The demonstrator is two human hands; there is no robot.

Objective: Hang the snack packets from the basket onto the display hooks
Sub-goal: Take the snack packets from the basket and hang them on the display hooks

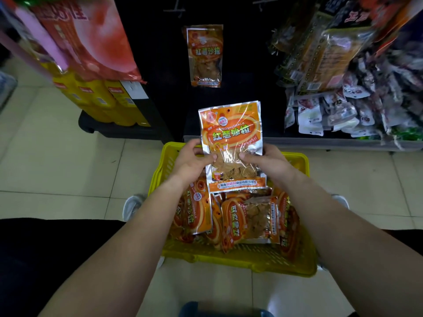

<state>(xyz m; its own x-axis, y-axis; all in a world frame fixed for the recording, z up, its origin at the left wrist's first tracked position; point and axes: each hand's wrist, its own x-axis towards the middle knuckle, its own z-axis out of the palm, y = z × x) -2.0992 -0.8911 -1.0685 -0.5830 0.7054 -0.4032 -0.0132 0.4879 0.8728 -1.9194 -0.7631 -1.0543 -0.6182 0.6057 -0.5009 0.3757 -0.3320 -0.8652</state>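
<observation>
Yellow basket (229, 259) on the floor, heaped with orange snack packets (235, 220), partly hidden by the forearms (128, 236). Above it, held packet (231, 133) upright, pinched at its edges by left hand (190, 159) and right hand (267, 161), thumbs in front, fingers curled behind. Hung packet (205, 56) on the dark panel (160, 65); hooks (174, 10) above blurred.

I saw glossy cream floor tiles (57, 156) across the lower frame, a black back panel (158, 65) top centre, yellow boxes (100, 99) on a dark low stand (109, 131) at left, assorted pouches (332, 115) shelved at right.
</observation>
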